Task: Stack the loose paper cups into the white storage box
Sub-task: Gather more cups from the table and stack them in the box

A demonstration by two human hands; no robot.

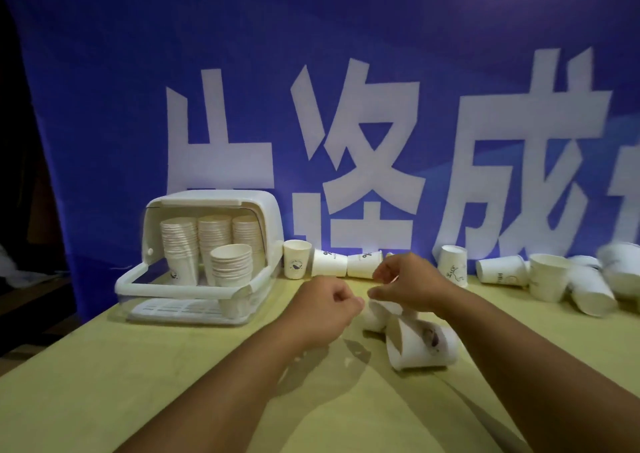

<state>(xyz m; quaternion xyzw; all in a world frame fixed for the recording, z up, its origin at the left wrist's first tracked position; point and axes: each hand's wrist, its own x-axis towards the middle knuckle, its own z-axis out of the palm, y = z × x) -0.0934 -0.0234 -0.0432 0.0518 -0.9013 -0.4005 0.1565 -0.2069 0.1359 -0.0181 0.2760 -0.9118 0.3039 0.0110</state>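
Both hands hovered mid-table: left hand (pixel 329 305) curled, seemingly empty; right hand (pixel 405 284) half-closed over fallen cups (pixel 420 345). Box (pixel 207 199) held four stacks (pixel 180 248); many cups lay loose.
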